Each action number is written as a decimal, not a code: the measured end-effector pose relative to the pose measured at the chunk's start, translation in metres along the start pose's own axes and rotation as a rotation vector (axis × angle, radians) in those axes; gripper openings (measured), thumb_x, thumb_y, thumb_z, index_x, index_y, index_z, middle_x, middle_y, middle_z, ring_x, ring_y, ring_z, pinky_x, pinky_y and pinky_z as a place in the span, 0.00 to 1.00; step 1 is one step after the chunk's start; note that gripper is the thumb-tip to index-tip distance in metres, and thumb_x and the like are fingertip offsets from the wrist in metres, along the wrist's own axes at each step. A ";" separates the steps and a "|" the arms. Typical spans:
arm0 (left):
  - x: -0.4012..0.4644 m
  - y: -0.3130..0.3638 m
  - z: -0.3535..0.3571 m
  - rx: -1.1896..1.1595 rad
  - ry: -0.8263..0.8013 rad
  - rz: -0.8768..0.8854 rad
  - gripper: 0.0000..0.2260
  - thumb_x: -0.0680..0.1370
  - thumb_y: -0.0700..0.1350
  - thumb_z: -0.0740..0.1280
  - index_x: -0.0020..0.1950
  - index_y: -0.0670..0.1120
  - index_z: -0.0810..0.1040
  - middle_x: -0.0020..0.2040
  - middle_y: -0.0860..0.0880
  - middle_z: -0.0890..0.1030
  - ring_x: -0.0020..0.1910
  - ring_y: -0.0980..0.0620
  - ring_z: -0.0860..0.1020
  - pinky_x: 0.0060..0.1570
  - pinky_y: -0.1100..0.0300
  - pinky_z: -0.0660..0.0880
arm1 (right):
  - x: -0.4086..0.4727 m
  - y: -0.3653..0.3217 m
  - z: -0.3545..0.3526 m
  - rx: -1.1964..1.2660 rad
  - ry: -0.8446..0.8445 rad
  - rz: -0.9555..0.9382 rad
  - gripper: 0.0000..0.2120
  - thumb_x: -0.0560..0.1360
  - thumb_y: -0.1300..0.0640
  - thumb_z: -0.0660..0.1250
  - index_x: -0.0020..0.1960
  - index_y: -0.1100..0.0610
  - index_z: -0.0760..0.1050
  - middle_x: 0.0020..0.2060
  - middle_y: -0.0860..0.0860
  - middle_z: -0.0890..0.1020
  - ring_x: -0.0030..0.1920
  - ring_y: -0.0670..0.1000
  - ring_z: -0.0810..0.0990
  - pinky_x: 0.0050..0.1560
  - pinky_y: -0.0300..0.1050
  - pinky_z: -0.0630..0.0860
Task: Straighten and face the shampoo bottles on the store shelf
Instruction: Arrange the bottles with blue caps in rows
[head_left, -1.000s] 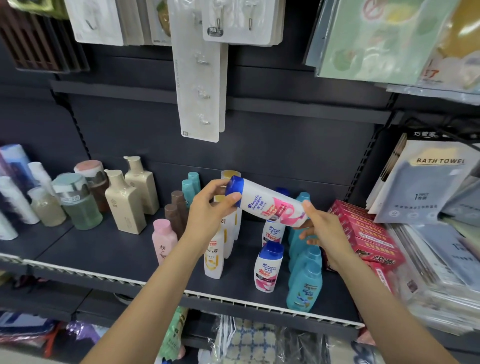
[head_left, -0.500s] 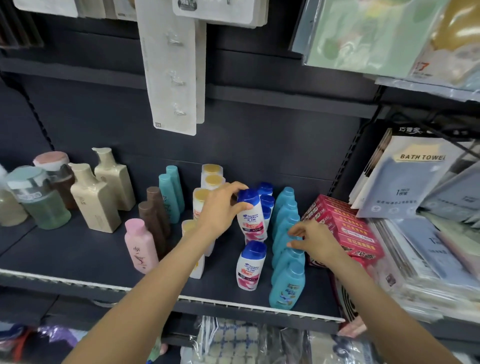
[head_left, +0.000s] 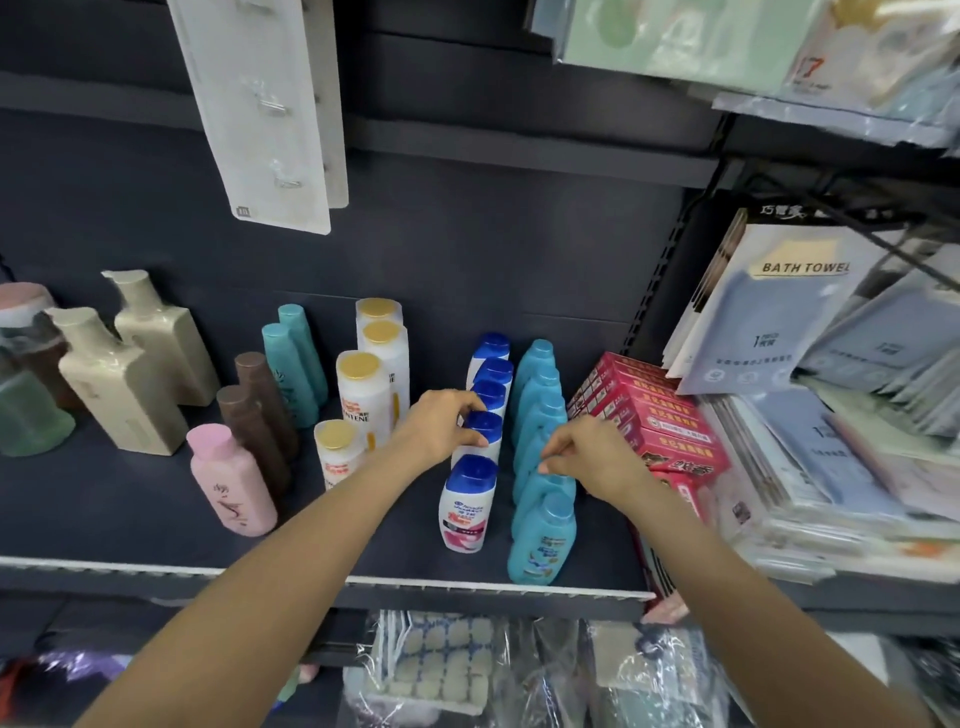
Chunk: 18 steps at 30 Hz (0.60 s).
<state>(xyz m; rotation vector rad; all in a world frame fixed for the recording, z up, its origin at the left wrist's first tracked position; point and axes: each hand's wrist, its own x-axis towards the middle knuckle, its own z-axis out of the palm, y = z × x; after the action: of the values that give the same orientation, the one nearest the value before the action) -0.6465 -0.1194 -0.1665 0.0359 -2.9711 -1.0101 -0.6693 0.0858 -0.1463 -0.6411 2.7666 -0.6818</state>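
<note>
Plastic everywhere: smooth, rounded white bottles with blue caps (head_left: 483, 410) stand in a tight file running far to near on the dark shelf (head_left: 130, 499), turquoise bottles (head_left: 540, 415) just right of them. The left hand (head_left: 441, 428) curls round the second-nearest blue cap; the right hand (head_left: 592, 457) pinches a turquoise cap. One careless nudge could domino either slick, tall row.
</note>
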 end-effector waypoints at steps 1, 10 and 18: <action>0.001 0.000 0.002 0.003 -0.002 -0.006 0.20 0.71 0.44 0.74 0.61 0.45 0.77 0.50 0.48 0.77 0.47 0.53 0.73 0.48 0.64 0.67 | 0.000 0.000 0.000 0.000 0.001 -0.005 0.09 0.71 0.58 0.73 0.50 0.59 0.82 0.48 0.52 0.84 0.46 0.47 0.80 0.53 0.39 0.75; 0.005 -0.001 0.008 -0.014 0.005 -0.034 0.21 0.71 0.43 0.74 0.63 0.45 0.75 0.56 0.45 0.79 0.53 0.49 0.76 0.51 0.61 0.69 | -0.005 0.002 0.003 0.031 0.027 -0.031 0.09 0.73 0.58 0.72 0.51 0.60 0.81 0.49 0.52 0.83 0.46 0.46 0.78 0.53 0.39 0.75; -0.013 0.005 0.000 -0.050 0.144 -0.010 0.15 0.75 0.46 0.69 0.60 0.44 0.77 0.56 0.45 0.76 0.52 0.48 0.77 0.55 0.57 0.74 | -0.019 0.000 0.001 -0.033 0.081 -0.092 0.12 0.75 0.56 0.69 0.57 0.57 0.79 0.56 0.52 0.79 0.56 0.50 0.77 0.57 0.39 0.71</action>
<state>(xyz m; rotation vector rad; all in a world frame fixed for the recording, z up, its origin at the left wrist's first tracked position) -0.6340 -0.1152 -0.1639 0.1187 -2.8182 -1.0356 -0.6524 0.0937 -0.1451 -0.7680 2.8431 -0.6963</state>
